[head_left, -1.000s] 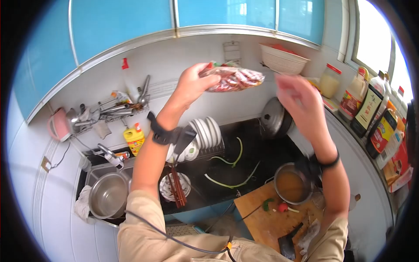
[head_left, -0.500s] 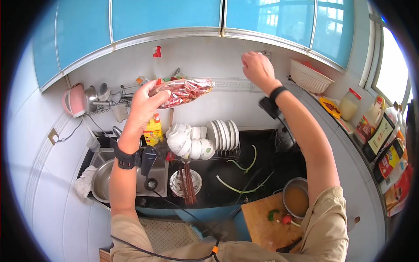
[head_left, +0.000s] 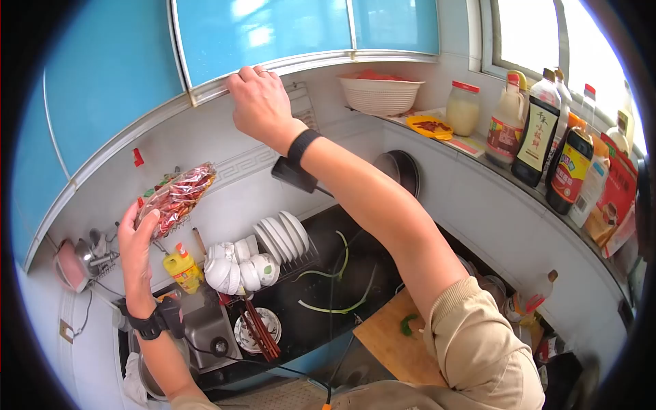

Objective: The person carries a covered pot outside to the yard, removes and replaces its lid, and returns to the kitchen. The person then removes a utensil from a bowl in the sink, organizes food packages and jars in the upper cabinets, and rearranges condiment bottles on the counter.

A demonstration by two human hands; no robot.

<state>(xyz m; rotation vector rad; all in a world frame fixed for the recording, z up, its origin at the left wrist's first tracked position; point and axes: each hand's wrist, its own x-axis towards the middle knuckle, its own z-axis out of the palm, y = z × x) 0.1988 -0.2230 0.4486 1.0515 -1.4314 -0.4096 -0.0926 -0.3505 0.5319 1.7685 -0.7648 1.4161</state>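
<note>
My left hand grips a clear plastic bag of dried red chilies, raised in front of the tiled wall at the left. Up at the blue cabinet door, my right hand has its fingers curled against the metal-trimmed lower edge. The fingertips are partly hidden there. The door sits in line with the one beside it. Under my hands, a dish rack with white bowls and upright plates stands on the black counter.
Bottles, a lidded jar and a white basket line the right ledge. Scallions lie on the counter near a cutting board. Chopsticks rest across a patterned bowl. A sink is at left.
My view has turned right. My right hand has gone from hanging below the cabinets to touching the door's lower edge. The chili bag stays in my left hand, now tilted more steeply.
</note>
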